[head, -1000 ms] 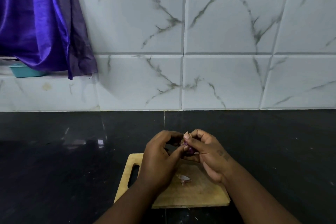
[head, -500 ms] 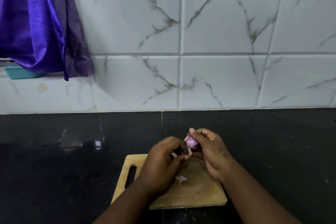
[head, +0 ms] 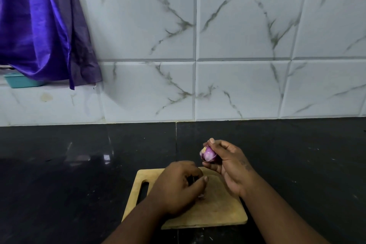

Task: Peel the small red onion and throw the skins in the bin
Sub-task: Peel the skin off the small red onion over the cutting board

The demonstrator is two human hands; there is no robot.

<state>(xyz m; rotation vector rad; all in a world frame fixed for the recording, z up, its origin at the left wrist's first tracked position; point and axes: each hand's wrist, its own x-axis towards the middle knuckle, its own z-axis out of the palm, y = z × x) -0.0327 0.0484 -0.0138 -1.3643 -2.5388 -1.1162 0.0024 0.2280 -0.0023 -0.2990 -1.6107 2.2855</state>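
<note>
Onion [head: 208, 154] pinched in right-hand fingers [head: 213, 165] — left hand [head: 178, 186] curled, its contents hidden.

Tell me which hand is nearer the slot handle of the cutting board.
Left. The left hand hovers over the cutting board, just right of its slot handle. The right hand is farther right, holding the red onion.

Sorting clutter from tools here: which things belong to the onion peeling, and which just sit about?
Job: small red onion held in right hand; left hand; wooden cutting board.
Lying about: purple cloth; teal tub.
</note>
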